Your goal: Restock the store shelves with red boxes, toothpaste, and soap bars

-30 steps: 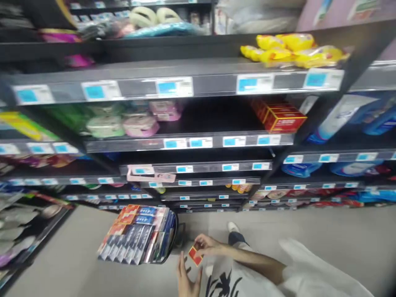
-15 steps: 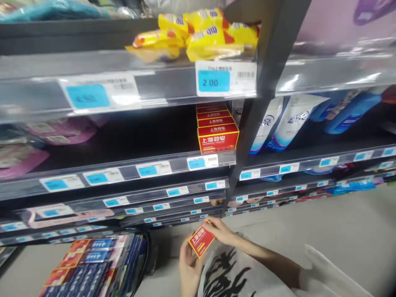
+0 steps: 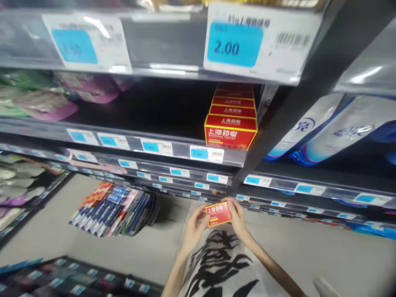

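A small red soap box [image 3: 218, 214] with yellow edges and white lettering is held level in front of my body. My left hand [image 3: 194, 227] grips its left end, fingers closed around the side. On the right end, my right hand [image 3: 236, 214] pinches the box between thumb and fingers. The printed front faces up toward me. Above my hands, a row of matching red soap boxes [image 3: 231, 131] stands at the right end of a dark shelf, one behind another.
White and blue pouches [image 3: 332, 128] stand on the shelf right of a dark upright post [image 3: 297, 111]. A price label [image 3: 247, 43] reading 2.00 hangs on the upper shelf edge. Pink packages [image 3: 46, 103] lie at left. A basket of boxed goods [image 3: 111, 208] stands on the floor.
The soap box has turned from a slant to nearly level, and my right hand has shifted to its right end. The view has moved nearer the shelf; more floor shows at lower left.
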Available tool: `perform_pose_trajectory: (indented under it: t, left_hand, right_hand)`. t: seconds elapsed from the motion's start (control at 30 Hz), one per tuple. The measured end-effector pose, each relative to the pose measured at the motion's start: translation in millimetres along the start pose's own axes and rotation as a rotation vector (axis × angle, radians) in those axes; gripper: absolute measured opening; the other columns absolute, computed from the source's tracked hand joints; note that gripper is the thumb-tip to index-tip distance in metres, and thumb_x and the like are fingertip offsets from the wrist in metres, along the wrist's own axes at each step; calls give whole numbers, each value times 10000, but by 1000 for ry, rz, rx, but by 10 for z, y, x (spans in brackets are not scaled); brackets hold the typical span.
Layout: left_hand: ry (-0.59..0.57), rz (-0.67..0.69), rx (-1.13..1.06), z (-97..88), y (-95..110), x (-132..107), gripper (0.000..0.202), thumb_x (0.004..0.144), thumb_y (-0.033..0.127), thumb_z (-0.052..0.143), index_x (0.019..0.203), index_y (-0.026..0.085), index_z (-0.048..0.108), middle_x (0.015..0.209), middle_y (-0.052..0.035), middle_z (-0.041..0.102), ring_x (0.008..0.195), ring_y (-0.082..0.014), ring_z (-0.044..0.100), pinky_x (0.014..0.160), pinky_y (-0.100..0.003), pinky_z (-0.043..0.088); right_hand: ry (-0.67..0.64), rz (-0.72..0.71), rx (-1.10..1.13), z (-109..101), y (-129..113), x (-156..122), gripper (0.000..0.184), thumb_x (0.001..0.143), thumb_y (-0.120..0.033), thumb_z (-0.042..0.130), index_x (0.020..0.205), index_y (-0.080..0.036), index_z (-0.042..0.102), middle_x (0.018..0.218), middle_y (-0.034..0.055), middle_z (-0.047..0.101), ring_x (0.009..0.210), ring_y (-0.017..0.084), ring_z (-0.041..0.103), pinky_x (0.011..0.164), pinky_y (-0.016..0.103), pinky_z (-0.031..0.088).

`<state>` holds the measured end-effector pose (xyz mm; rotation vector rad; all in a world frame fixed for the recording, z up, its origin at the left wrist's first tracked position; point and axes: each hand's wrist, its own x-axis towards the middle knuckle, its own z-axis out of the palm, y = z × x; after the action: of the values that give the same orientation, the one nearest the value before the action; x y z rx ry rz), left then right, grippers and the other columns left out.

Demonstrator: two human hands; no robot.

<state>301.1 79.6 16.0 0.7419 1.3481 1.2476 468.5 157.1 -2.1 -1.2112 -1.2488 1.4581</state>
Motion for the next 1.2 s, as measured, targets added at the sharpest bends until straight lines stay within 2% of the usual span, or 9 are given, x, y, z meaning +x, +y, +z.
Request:
perform_pose_trajectory:
  t: [0.27,0.4,0.5,0.6,0.7,0.8,0.93,1.1,1.2]
  left_hand:
    - [141,74,-91,73,94,-141,545,862,507,743,1298,197,635,1149,-107,682,997,-254,673,603,-269,615]
    - [209,50,-206,76,73,-182,498,879,494,719,1268,200,621,1145,-87,676,865,-178,657,580,-221,566]
    - [256,-65,-421,87,63,-192,438,870,476,695,1208,215,598,1020,-39,678,715,-121,622,512,-179,494]
    - [239,-281,-619,83,23,-209,320,861,429,683,1067,201,595,861,-15,651,610,-91,596,454,-147,437]
    - [103,-444,-728,70,-81,-231,277,881,420,663,840,164,566,629,44,482,399,-5,343,355,-102,289]
    - [25,-515,-812,70,-189,-254,312,930,392,619,755,147,535,605,69,397,374,39,158,329,-64,195]
    - [1,-580,-862,82,-245,-286,338,988,327,544,710,142,494,604,70,372,376,39,134,324,-42,165]
    - [19,-561,-889,100,-249,-270,330,994,337,541,734,136,512,603,66,386,365,37,173,322,-44,156]
    - [42,-488,-797,138,-240,-240,264,941,337,608,775,142,545,595,66,405,359,20,234,322,-69,209]
  right_hand:
    - [-101,-47,-49,93,-191,30,471,957,-640,516,1002,-214,710,983,57,743,839,193,661,719,279,511]
    - [-201,-73,-26,81,-205,-5,491,968,-645,499,1039,-212,722,1078,74,737,962,214,682,812,297,535]
    - [-370,-70,4,62,-236,-25,494,959,-645,525,1106,-213,715,898,54,733,842,204,693,748,298,542]
    - [-600,-63,50,77,-265,-49,476,949,-580,600,1254,-218,650,713,-8,676,634,155,645,653,279,523]
    - [-726,-131,8,117,-266,-84,581,878,-536,719,1341,-210,593,735,-20,684,611,128,603,623,259,497]
    - [-739,-181,-136,144,-245,-110,729,787,-496,824,1406,-202,574,624,-83,571,548,93,495,560,220,415]
    - [-689,-284,-414,150,-238,-99,777,720,-478,883,1411,-241,621,582,-125,412,522,67,375,565,212,350]
    - [-681,-328,-489,162,-262,-81,828,695,-540,882,1416,-220,628,550,-128,416,502,72,405,574,216,357]
    - [-676,-327,-484,151,-278,-74,862,670,-535,898,1425,-234,614,574,-118,476,515,83,459,582,216,383]
